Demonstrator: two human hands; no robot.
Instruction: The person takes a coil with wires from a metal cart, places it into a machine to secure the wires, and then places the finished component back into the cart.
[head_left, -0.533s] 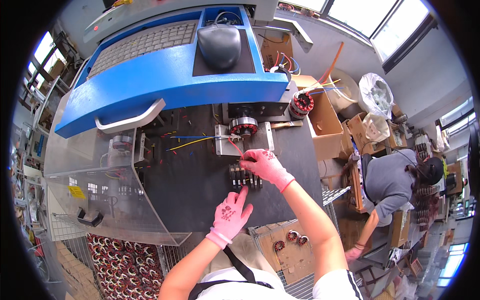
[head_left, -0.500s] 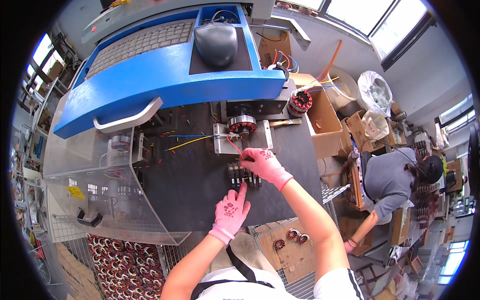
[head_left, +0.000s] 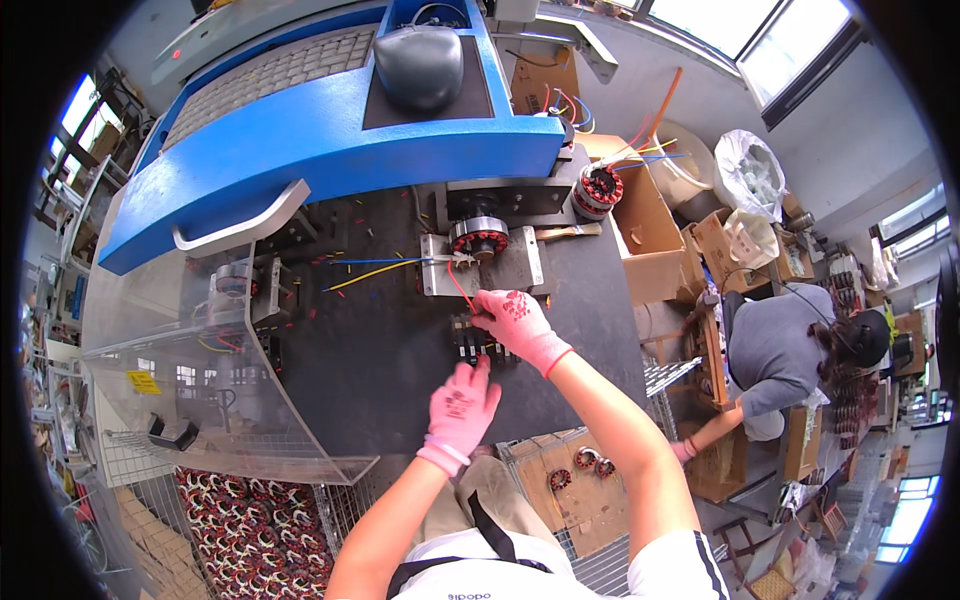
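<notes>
My right hand (head_left: 517,325), in a pink glove, pinches the end of a red wire (head_left: 460,288) over a row of black clip terminals (head_left: 472,343). This wire runs up to a stator with red windings (head_left: 478,240), held at a metal fixture (head_left: 531,262). My left hand (head_left: 460,408), gloved alike, reaches a stretched finger to the near side of the terminals, its thumb apart. A blue wire (head_left: 375,262) and a yellow wire (head_left: 372,273) from the stator lie leftward on the dark tabletop (head_left: 370,370). My right fingers partly hide the terminals.
A blue keyboard drawer (head_left: 330,160) with a mouse (head_left: 418,68) overhangs the far side. A clear hinged cover (head_left: 230,390) stands left. Another wired stator (head_left: 597,190) sits beside an open carton (head_left: 650,245). Right, a co-worker (head_left: 780,350) bends over boxes. Many stators (head_left: 250,530) lie below left.
The view has shifted slightly. My right hand still pinches the red wire and has come lower, nearer the terminals. My left finger remains at their near edge.
</notes>
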